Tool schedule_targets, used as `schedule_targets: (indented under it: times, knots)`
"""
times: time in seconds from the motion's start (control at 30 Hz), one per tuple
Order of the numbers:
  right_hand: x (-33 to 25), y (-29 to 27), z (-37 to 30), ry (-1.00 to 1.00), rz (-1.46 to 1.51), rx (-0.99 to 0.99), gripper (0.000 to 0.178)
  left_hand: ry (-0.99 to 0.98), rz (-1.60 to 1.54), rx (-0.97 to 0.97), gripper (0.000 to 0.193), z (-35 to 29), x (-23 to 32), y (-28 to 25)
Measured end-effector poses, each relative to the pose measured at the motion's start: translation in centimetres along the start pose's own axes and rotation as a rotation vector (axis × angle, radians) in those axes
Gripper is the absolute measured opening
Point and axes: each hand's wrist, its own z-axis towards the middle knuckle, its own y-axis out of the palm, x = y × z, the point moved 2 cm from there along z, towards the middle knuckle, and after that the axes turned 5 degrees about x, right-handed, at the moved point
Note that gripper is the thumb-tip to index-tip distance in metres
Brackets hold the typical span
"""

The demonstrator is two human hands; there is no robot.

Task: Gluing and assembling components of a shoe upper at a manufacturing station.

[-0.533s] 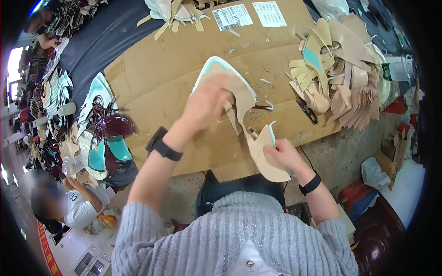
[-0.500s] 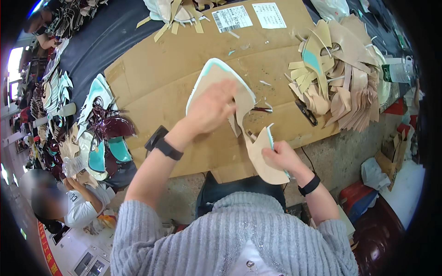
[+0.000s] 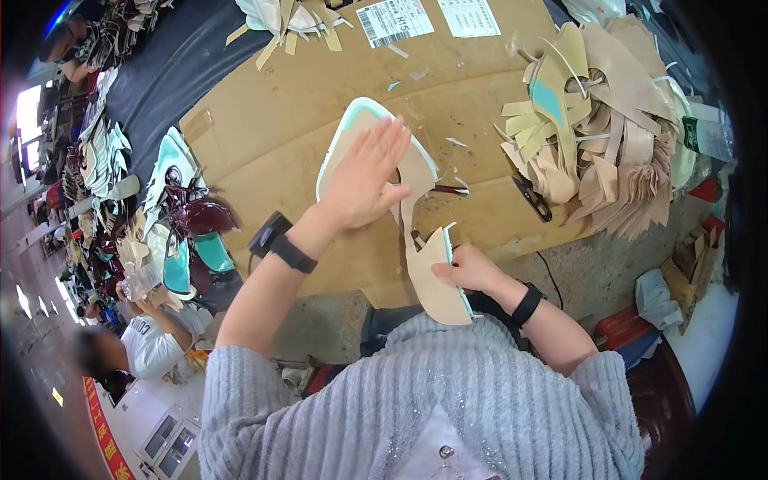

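A beige shoe upper (image 3: 430, 294) with a white and teal rim lies partly on the cardboard, its lower end reaching past the near edge toward me. My left hand (image 3: 370, 172) rests flat on its broad upper part, fingers stretched out, thumb apart. At the lower end my right hand (image 3: 472, 268) pinches the right-hand edge between thumb and fingers. A narrow curved strip joins the two ends of the upper. A dark red strip (image 3: 450, 190) sticks out to the right of the broad part; its other end is hidden beneath.
The cardboard sheet (image 3: 264, 120) covers the worktable. On its right are black thread snips (image 3: 532, 198) and a bundle of beige pieces (image 3: 632, 96). Glossy maroon and teal pieces (image 3: 204, 216) lie at left. A clear plastic bottle (image 3: 708, 132) stands far right. Another person (image 3: 152, 344) sits at lower left.
The lower end of the upper has swung left with my right hand. My left hand has straightened its fingers and shifted slightly on the broad part.
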Motion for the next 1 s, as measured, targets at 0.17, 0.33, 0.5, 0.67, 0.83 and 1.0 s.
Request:
schedule_targets:
  times: [0.17,0.33,0.5,0.67,0.83,1.0]
  knots:
    - [0.2,0.0,0.3,0.078,0.116,-0.046,0.037,-0.046,-0.081,-0.104,0.056,0.5,-2.0,-0.6]
    - [-0.4,0.0,-0.6,0.011,0.174,-0.049,0.032,0.151,0.107,-0.012,0.044,4.8,-1.1,-3.0]
    - [0.1,-0.3,-1.1,-0.128,0.152,0.014,0.027,0.115,0.352,-0.17,0.043,6.4,-0.9,-3.8]
    - [-2.1,-7.0,-1.8,-0.124,0.005,-0.106,0.023,0.032,0.38,-0.317,0.046,5.2,-1.5,-3.9]
    - [-5.8,-12.9,-1.9,-0.016,0.056,-0.183,0.024,0.335,-0.156,-0.082,0.046,3.8,1.2,-3.8]
    - [-7.9,-12.5,-4.6,0.109,0.487,-0.217,0.025,0.373,0.063,-0.129,0.039,3.0,-0.3,-0.7]
